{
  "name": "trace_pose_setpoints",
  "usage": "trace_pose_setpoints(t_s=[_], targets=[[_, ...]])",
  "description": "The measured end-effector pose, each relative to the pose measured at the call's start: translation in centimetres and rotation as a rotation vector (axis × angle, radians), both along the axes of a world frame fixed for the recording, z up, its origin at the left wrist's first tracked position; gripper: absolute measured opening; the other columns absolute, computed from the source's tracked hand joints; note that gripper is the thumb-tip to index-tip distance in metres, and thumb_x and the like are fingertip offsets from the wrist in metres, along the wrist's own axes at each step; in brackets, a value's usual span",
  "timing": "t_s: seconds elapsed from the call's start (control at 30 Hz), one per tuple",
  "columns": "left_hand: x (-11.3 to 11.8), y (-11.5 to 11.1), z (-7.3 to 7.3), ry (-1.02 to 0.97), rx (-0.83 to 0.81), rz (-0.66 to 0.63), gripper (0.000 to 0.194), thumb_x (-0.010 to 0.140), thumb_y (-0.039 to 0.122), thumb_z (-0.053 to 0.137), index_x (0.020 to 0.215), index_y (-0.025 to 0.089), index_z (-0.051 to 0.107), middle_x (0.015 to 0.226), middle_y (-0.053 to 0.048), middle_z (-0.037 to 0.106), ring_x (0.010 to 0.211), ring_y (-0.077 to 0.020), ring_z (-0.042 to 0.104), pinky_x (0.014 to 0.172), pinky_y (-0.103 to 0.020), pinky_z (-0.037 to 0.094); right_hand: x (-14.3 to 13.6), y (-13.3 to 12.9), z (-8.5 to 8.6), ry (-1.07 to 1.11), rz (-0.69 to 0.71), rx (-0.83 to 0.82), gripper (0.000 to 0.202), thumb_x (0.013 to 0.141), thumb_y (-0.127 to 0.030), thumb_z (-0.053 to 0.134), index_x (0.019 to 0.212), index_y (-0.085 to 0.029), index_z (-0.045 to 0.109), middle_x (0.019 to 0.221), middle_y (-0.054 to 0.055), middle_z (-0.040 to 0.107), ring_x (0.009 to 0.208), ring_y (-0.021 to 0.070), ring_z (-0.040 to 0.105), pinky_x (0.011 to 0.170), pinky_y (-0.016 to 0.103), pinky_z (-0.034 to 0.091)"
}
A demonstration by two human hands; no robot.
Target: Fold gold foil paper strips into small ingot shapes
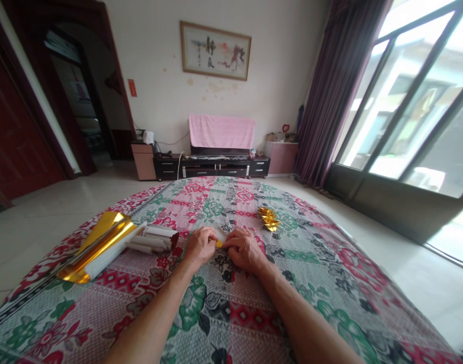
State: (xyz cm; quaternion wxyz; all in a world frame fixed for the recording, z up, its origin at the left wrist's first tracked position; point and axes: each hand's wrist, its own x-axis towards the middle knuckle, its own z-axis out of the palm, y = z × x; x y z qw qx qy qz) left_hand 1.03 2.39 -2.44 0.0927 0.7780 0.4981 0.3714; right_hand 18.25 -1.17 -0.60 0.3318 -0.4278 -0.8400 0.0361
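Note:
Between my hands is a small piece of gold paper point(219, 243) with a pale side, low over the patterned cloth. My left hand point(201, 245) pinches its left edge. On its right edge the fingers of my right hand point(243, 248) are closed. Folded gold pieces point(268, 219) lie in a small heap beyond my right hand. To the left, a roll of gold foil paper point(106, 242) rests on the cloth, and several white paper rolls point(151, 238) lie between it and my left hand.
The round table has a flowered cloth point(201, 298). Beyond it stand a low black cabinet point(201, 172) and a screen under a pink cloth point(221, 131). A purple curtain point(328, 96) and windows are on the right, a dark red door point(18, 121) on the left.

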Motion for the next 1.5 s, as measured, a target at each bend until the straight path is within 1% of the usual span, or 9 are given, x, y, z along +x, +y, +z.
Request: trace_pose_setpoints(t_s=[0.2,0.3,0.37,0.43,0.8,1.0,1.13,1.33,1.5], targets=[[0.0,-1.1,0.8,0.015,0.073,-0.021,0.014,0.071,0.01,0.053,0.076,0.018,0.062,0.101,-0.006,0.064,0.095,-0.0194,0.056,0.087,-0.035,0.044,-0.1,-0.2,0.4,0.03,-0.007,0.042,0.028,0.067,-0.008,0.052,0.084,-0.024,0.068,0.093,0.001,0.061,0.09,0.0177,0.052,0.085,0.033,0.034],[0.3,-1.8,1.4,0.08,0.105,-0.025,0.013,0.073,0.011,0.054,0.081,0.018,0.061,0.1,-0.006,0.062,0.096,-0.0196,0.054,0.087,-0.034,0.043,-0.1,0.0,0.5,0.122,-0.131,0.053,0.031,0.068,-0.008,0.051,0.094,-0.02,0.063,0.098,0.005,0.059,0.092,0.0185,0.052,0.083,0.031,0.036],[0.4,-2.0,1.7,0.124,0.119,-0.008,0.016,0.073,0.01,0.052,0.085,0.019,0.06,0.096,-0.005,0.061,0.094,-0.0189,0.054,0.086,-0.032,0.043,-0.1,0.2,0.3,0.147,-0.234,0.035,0.032,0.067,-0.009,0.051,0.097,-0.019,0.06,0.093,0.006,0.06,0.087,0.0188,0.053,0.081,0.031,0.037],[0.5,-2.2,1.8,0.167,0.113,-0.001,0.017,0.074,0.01,0.051,0.086,0.019,0.059,0.092,-0.005,0.06,0.09,-0.0182,0.053,0.084,-0.031,0.043,-0.1,0.3,0.2,0.128,-0.269,0.001,0.031,0.067,-0.009,0.052,0.096,-0.019,0.058,0.085,0.004,0.061,0.081,0.0179,0.053,0.078,0.031,0.037],[0.5,-2.7,2.2,0.272,0.065,-0.025,0.016,0.078,0.013,0.047,0.079,0.019,0.062,0.085,-0.004,0.059,0.086,-0.0178,0.051,0.081,-0.029,0.041,-0.1,0.1,0.2,0.036,-0.058,-0.001,0.023,0.072,-0.01,0.051,0.092,-0.02,0.059,0.088,0.003,0.061,0.082,0.016,0.053,0.077,0.028,0.037],[0.7,-2.8,2.3,0.258,0.065,-0.051,0.011,0.077,0.025,0.054,0.079,0.02,0.063,0.083,-0.004,0.059,0.088,-0.018,0.052,0.082,-0.029,0.041,-0.1,0.2,0.3,0.015,-0.014,-0.006,0.024,0.069,-0.008,0.05,0.086,-0.019,0.063,0.083,0.004,0.06,0.08,0.0161,0.053,0.075,0.028,0.039],[0.8,-2.9,2.4,0.247,0.07,-0.023,0.011,0.078,0.025,0.054,0.085,0.02,0.06,0.083,-0.004,0.06,0.085,-0.0181,0.053,0.079,-0.03,0.041,-0.1,0.2,0.2,0.022,-0.011,0.004,0.024,0.067,-0.007,0.048,0.082,-0.019,0.062,0.08,0.003,0.06,0.08,0.0165,0.053,0.076,0.028,0.039],[0.5,-3.1,2.7,0.288,0.089,-0.094,0.014,0.082,0.022,0.049,0.083,0.022,0.063,0.084,-0.003,0.06,0.086,-0.017,0.054,0.078,-0.029,0.042,-0.2,0.1,0.3,0.023,-0.037,-0.01,0.024,0.065,-0.008,0.047,0.081,-0.018,0.062,0.079,0.004,0.06,0.077,0.0167,0.054,0.075,0.028,0.04],[0.3,-2.9,2.5,0.302,0.111,-0.089,0.017,0.083,0.024,0.048,0.081,0.022,0.064,0.083,-0.003,0.06,0.085,-0.0171,0.054,0.076,-0.028,0.043,-0.3,0.0,0.5,0.004,-0.067,-0.008,0.024,0.065,-0.01,0.048,0.083,-0.018,0.061,0.081,0.004,0.06,0.079,0.0176,0.053,0.077,0.029,0.038]])
